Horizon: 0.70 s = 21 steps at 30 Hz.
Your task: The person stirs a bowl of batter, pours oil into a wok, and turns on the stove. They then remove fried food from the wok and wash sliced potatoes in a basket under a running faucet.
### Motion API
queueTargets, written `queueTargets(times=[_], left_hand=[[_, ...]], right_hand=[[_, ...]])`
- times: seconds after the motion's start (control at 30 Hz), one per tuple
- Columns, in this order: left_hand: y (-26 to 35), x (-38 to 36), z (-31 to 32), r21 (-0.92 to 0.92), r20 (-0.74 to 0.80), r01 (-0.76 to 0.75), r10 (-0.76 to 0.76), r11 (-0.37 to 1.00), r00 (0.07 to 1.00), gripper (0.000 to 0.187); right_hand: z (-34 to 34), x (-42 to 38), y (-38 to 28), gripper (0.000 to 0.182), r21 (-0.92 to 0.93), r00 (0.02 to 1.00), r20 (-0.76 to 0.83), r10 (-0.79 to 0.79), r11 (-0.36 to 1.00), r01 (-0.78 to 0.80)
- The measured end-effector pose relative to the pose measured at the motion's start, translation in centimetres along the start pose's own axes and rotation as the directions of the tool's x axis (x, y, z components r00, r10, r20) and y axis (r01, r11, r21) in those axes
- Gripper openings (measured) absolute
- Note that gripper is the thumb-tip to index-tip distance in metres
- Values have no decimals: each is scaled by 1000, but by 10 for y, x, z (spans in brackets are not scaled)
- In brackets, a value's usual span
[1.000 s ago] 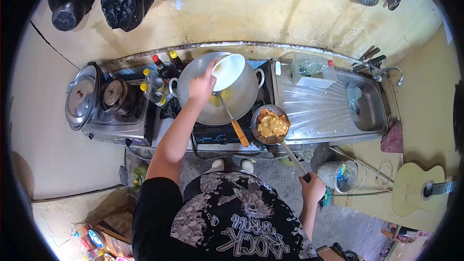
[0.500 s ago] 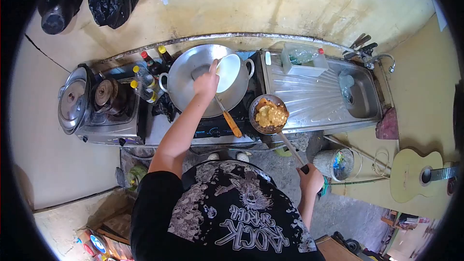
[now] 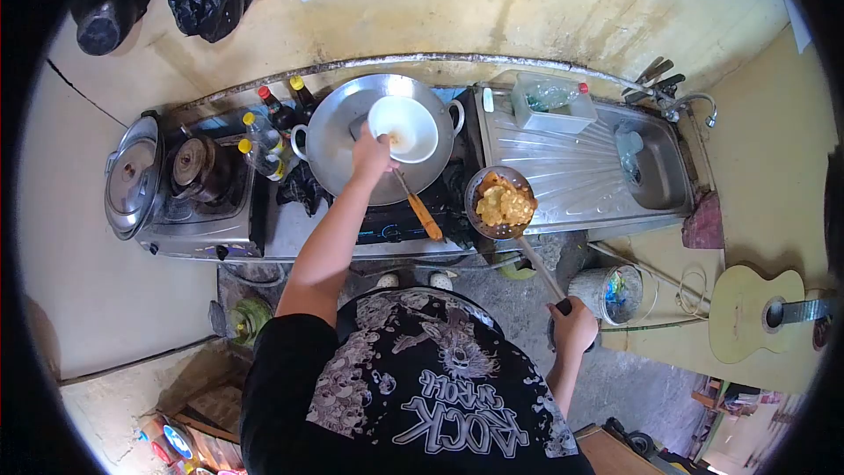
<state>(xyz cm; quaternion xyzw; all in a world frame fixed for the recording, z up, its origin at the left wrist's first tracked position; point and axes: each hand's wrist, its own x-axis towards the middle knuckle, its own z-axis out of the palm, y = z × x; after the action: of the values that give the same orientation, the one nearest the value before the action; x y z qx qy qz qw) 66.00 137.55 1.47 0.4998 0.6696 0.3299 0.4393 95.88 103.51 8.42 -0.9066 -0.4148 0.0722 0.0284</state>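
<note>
My left hand (image 3: 373, 157) grips the rim of a white bowl (image 3: 418, 127), held above a large metal wok (image 3: 338, 104). A little brownish residue shows inside the bowl. A spatula (image 3: 423, 214) with a wooden handle rests in the wok, its blade partly hidden behind my hand and the bowl. My right hand (image 3: 576, 325) is closed round the handle of a perforated skimmer (image 3: 479, 222). Golden-brown fried fritters (image 3: 507, 204) lie in the skimmer, which hovers at the counter's front edge, right of the wok.
Left of the wok stand several bottles (image 3: 264, 145) and a second stove (image 3: 207, 233) with a dark pot (image 3: 199, 167). To the right are a steel sink (image 3: 664, 176) and a plastic box (image 3: 556, 119). A bucket (image 3: 607, 295) and a guitar (image 3: 754, 312) are lower right.
The white bowl has turned from tilted to nearly level, its inside facing up. My right hand and the skimmer with the fritters have shifted slightly right.
</note>
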Motion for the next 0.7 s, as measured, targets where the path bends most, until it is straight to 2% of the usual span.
queueTargets(times=[0.03, 0.07, 0.17, 0.27, 0.37, 0.5, 0.57, 0.67, 0.7], left_hand=[[-1, 0, -7, -203, 25, 95, -92, 975, 995, 44], [-6, 1, -15, -304, 83, 128, -108, 944, 991, 41], [-18, -2, -36, -435, 117, 206, -172, 877, 978, 38], [-31, -4, -56, -548, 189, 243, -164, 800, 968, 35], [-34, -10, -77, -597, 215, 280, -186, 752, 959, 35], [-22, -40, -96, -496, 43, 130, -125, 859, 991, 37], [-31, -45, -104, -537, 24, 66, -63, 841, 998, 31], [-38, -60, -114, -538, 2, 0, 1, 843, 1000, 27], [-40, -65, -119, -556, 8, -6, 13, 831, 1000, 26]], right_hand=[[-1, -1, 0, 34, -8, 1000, -3, 6, 1000, -6], [-2, -1, 1, 34, -13, 1000, -6, 10, 1000, -11], [-4, -1, -2, 34, -12, 1000, -13, 27, 1000, -27], [-2, -6, -3, 35, 2, 998, -53, 25, 1000, -25], [-6, -17, -12, 34, -1, 997, -68, 41, 999, -41], [-2, -43, -13, 32, 18, 992, -108, 68, 998, -66], [-7, -58, -17, 31, 34, 993, -75, 92, 995, -90], [4, -82, -6, 31, 40, 975, -214, 60, 998, -52], [3, -89, -10, 31, 43, 972, -214, 96, 995, -89]])
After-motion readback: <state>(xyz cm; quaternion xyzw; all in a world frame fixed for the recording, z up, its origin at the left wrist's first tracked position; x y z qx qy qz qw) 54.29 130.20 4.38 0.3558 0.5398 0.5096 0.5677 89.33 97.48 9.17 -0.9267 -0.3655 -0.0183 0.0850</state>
